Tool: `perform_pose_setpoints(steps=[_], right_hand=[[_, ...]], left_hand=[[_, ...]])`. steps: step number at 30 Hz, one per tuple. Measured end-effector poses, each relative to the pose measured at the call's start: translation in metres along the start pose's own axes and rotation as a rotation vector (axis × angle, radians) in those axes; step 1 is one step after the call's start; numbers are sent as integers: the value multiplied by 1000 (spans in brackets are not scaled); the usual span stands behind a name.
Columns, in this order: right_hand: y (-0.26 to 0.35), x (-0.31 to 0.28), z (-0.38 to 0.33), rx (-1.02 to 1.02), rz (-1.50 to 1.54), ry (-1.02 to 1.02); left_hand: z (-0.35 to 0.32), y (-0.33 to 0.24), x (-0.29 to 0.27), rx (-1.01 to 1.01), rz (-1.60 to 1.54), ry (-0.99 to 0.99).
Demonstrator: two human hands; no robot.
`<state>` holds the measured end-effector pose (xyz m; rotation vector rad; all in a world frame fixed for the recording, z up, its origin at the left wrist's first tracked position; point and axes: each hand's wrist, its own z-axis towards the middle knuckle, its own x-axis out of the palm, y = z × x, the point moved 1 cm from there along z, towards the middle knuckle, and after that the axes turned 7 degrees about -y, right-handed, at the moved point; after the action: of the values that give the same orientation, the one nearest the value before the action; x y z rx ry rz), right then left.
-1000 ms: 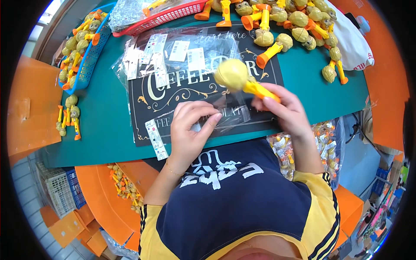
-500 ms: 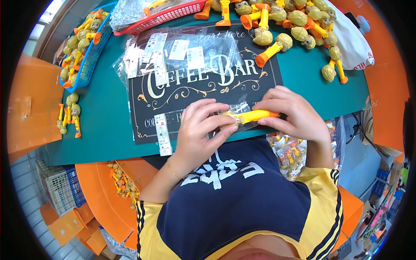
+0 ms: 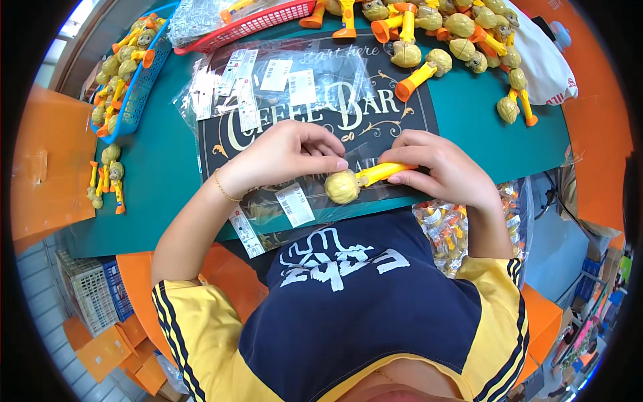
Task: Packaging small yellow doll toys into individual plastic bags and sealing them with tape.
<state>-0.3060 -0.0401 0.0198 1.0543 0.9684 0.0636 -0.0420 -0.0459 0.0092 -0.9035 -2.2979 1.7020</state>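
A yellow-handled toy with a round gold, walnut-like head lies slanted in front of me. My right hand pinches its yellow handle between thumb and fingers. Just above the gold head, my left hand has its fingers curled toward the thumb, at the edge of a clear plastic bag. That film is hard to see, and I cannot tell whether the toy is inside it or on top. A white label shows on the film below my left wrist.
Under my hands lies a black printed sheet on the green table. Labelled clear bags lie farther back. Similar toys are heaped at the far right. A blue basket and a red basket stand behind.
My left hand has moved up and away from the toy's head, uncovering it. The right hand stays on the handle. A white label has come into view, and the lower label strip has shifted.
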Motion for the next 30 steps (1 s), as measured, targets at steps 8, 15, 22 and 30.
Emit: perform_pose_setpoints(steps=[8, 15, 22, 30], right_hand=[[16, 9, 18, 100, 162, -10], [3, 34, 8, 367, 782, -357], [8, 44, 1, 125, 141, -360], [11, 61, 8, 161, 529, -380]], left_hand=[[4, 8, 34, -41, -396, 12], [-3, -4, 26, 71, -55, -256], [-3, -3, 27, -71, -45, -248], [6, 8, 37, 185, -76, -376]])
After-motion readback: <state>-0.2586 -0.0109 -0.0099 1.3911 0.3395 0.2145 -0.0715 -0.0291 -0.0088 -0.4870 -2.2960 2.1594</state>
